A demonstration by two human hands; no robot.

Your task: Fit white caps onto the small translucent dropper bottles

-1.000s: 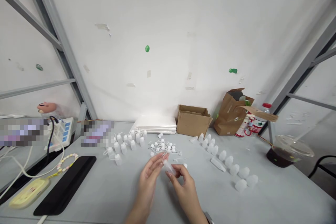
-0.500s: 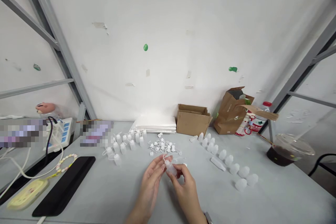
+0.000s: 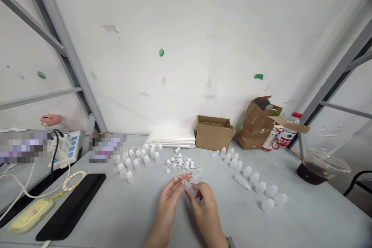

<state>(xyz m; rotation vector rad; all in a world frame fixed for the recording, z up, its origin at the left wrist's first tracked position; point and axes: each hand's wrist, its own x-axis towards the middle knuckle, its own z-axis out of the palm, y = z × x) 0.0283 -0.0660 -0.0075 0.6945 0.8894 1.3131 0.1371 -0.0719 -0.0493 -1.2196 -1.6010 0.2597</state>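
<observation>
A small translucent dropper bottle [image 3: 190,189] is held between both hands above the grey table. My right hand [image 3: 205,201] pinches its body with thumb and fingers. My left hand [image 3: 171,197] has its fingers closed at the neck end, on a white cap with a thin strap [image 3: 179,178], partly hidden by the fingertips. Just beyond the hands lies a loose pile of white caps [image 3: 180,160]. To the left stand several capped bottles [image 3: 136,164] with strap loops. On the right, several uncapped bottles [image 3: 247,171] stand in a slanting double row, and one bottle [image 3: 241,181] lies on its side.
A stack of white sheets [image 3: 171,138], a cardboard box [image 3: 214,133] and a brown paper bag [image 3: 255,128] stand along the wall. At far right is a cup of dark drink [image 3: 314,170]. A black pad [image 3: 72,205], yellow case [image 3: 31,215] and power strip [image 3: 68,149] lie left.
My hands have tilted the bottle and shifted slightly, so that its body is more covered by my fingers. The strap now swings out to the left. The things on the table stay put.
</observation>
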